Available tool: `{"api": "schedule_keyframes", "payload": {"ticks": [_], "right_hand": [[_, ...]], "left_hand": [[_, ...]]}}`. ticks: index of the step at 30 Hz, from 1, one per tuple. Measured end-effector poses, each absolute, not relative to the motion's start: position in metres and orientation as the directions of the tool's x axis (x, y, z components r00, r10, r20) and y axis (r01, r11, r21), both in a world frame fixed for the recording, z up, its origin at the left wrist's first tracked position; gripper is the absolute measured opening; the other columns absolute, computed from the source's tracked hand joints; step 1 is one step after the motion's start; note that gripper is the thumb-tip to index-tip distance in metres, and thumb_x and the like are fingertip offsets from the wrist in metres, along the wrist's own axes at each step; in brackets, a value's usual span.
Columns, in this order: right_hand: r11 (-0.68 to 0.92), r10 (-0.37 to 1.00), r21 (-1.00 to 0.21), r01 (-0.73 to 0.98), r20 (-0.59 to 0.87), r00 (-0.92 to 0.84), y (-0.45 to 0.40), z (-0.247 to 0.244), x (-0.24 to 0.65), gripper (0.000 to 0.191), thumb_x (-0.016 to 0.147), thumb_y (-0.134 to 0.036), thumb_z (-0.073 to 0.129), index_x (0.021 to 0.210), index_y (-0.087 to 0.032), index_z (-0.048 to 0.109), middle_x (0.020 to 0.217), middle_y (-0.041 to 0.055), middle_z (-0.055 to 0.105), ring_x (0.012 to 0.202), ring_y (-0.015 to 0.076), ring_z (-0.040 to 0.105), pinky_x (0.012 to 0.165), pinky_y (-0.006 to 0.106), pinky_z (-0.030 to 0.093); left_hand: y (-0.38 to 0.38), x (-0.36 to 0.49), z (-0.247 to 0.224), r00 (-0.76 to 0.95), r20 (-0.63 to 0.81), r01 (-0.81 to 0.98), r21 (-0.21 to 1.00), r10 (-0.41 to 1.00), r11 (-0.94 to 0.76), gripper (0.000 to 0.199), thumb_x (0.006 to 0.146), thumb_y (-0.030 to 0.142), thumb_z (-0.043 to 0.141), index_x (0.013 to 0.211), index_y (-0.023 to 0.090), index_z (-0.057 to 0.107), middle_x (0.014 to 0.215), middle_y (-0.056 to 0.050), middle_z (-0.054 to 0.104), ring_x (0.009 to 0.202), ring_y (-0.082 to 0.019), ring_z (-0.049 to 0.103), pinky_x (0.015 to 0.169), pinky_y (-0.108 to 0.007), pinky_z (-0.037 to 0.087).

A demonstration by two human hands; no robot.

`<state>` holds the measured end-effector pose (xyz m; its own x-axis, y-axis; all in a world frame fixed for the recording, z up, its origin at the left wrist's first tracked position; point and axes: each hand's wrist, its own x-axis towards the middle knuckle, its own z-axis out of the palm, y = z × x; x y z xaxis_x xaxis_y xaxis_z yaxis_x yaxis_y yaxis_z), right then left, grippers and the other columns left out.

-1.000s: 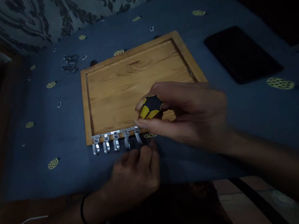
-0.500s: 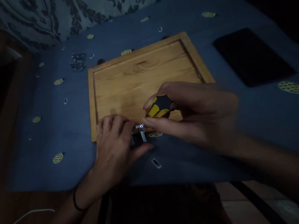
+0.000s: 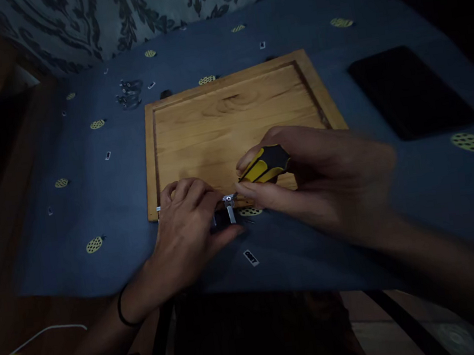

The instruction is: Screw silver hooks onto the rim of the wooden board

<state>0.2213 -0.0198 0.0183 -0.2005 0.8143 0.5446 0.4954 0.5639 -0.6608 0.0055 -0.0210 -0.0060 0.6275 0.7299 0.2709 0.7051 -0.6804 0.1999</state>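
My right hand (image 3: 323, 175) is closed around the yellow and black handle of a screwdriver (image 3: 263, 164). The handle tilts down to the left, and its tip lies near a small metal fitting (image 3: 230, 208) at the near edge of the wooden board (image 3: 230, 123). A cross-head screw shows on top of that fitting. My left hand (image 3: 184, 224) curls round the fitting from the left, fingers over the board's edge and thumb below; part of the metal is hidden behind the fingers.
Several small metal pieces (image 3: 129, 94) lie in a pile at the back left of the blue patterned tablecloth (image 3: 125, 185). A flat black object (image 3: 412, 91) rests on the right. Beyond the table hangs a patterned curtain or covering (image 3: 143, 10). A white cable (image 3: 52, 328) shows at lower left.
The screwdriver handle has shifted right and leans over further, uncovering more of the fitting's right side. My left hand keeps its hold. The whole view has shifted slightly.
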Motion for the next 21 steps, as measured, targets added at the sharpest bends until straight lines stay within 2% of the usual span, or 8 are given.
{"api": "schedule_keyframes", "payload": {"ticks": [4, 10, 15, 21], "right_hand": [[0.558, 0.821, -0.672, 0.487, 0.531, -0.210, -0.0194, 0.0169, 0.2209, 0.016, 0.098, -0.035, 0.074, 0.088, -0.024, 0.066, 0.078, -0.0028, 0.069, 0.067, 0.0122, 0.067, 0.061, 0.026, 0.055], [0.525, 0.847, -0.721, 0.452, 0.494, -0.196, -0.0203, 0.0183, 0.2204, 0.014, 0.097, -0.033, 0.073, 0.086, -0.026, 0.066, 0.076, -0.0032, 0.067, 0.065, 0.0136, 0.065, 0.062, 0.029, 0.056], [0.514, 0.853, -0.708, 0.484, 0.481, -0.203, -0.0207, 0.0206, 0.2207, 0.017, 0.098, -0.035, 0.072, 0.085, -0.026, 0.065, 0.076, -0.0025, 0.066, 0.063, 0.0141, 0.064, 0.062, 0.029, 0.056], [0.534, 0.841, -0.709, 0.460, 0.501, -0.205, -0.0209, 0.0209, 0.2189, 0.018, 0.096, -0.031, 0.074, 0.082, -0.024, 0.064, 0.075, -0.0021, 0.066, 0.064, 0.0134, 0.064, 0.060, 0.028, 0.055]], "left_hand": [[-0.0204, 0.0056, -0.0039, 0.623, 0.240, 0.714, 0.215, 0.745, -0.667, 0.036, 0.086, 0.041, 0.088, 0.110, 0.019, 0.070, 0.103, -0.005, 0.069, 0.105, -0.030, 0.061, 0.096, -0.051, 0.048], [-0.0205, 0.0058, -0.0038, 0.619, 0.229, 0.722, 0.211, 0.751, -0.659, 0.034, 0.088, 0.042, 0.086, 0.108, 0.020, 0.071, 0.103, -0.006, 0.070, 0.106, -0.031, 0.061, 0.095, -0.051, 0.048], [-0.0210, 0.0043, -0.0037, 0.608, 0.209, 0.737, 0.209, 0.766, -0.643, 0.041, 0.086, 0.048, 0.087, 0.112, 0.020, 0.071, 0.108, -0.008, 0.070, 0.109, -0.032, 0.060, 0.093, -0.051, 0.049], [-0.0203, 0.0034, -0.0019, 0.610, 0.218, 0.729, 0.220, 0.762, -0.647, 0.040, 0.085, 0.042, 0.089, 0.114, 0.020, 0.073, 0.112, -0.009, 0.071, 0.113, -0.033, 0.060, 0.096, -0.052, 0.050]]}}
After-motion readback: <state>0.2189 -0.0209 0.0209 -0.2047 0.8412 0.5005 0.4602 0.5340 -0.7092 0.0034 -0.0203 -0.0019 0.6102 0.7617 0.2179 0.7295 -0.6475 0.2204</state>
